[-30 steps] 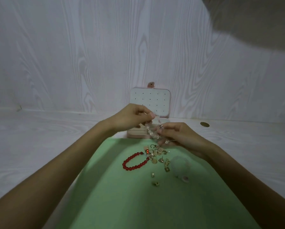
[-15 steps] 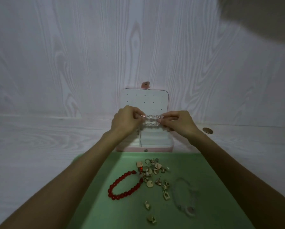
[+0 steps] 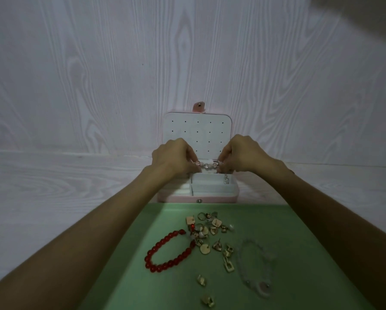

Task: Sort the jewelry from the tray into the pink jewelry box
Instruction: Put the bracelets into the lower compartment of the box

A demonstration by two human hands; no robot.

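Two hands, left hand (image 3: 173,156) and right hand (image 3: 243,154), each pinch an end of a clear bead bracelet (image 3: 207,164) above the open pink jewelry box (image 3: 210,199) by the tray (image 3: 299,231).

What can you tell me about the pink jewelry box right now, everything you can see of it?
The pink jewelry box stands open at the far edge of the green tray, against the wall. Its lid is upright, lined with a white panel dotted with small holes, a pink snap tab on top. The base has pale compartments and a front snap stud. Both hands, left hand and right hand, stretch a clear beaded bracelet above it; its charm dangles into the right compartment.
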